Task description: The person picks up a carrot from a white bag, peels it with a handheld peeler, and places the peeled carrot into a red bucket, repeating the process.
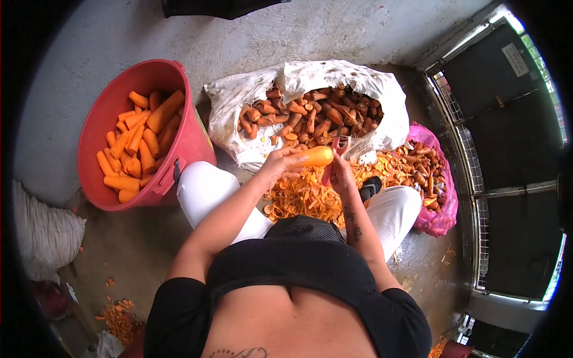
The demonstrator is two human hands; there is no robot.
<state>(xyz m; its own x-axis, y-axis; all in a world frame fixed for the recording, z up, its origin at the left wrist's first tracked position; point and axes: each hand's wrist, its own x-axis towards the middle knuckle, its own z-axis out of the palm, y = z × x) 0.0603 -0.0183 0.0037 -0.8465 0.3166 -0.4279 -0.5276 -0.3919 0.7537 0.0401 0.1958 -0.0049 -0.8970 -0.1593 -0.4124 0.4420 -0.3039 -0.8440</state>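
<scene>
My left hand is closed around the thick end of a peeled, bright orange carrot, which points to the right. In my right hand is a red-handled peeler, its head up beside the carrot's free end. Below both hands lies a heap of orange peelings on the floor between my knees. Just beyond them, a torn white sack gapes wide, full of unpeeled, dirt-marked carrots.
To the left stands a red tub holding peeled carrots. A pink mesh sack with carrot pieces lies at the right, near a dark door. A white sack rests at far left, and scraps litter the floor.
</scene>
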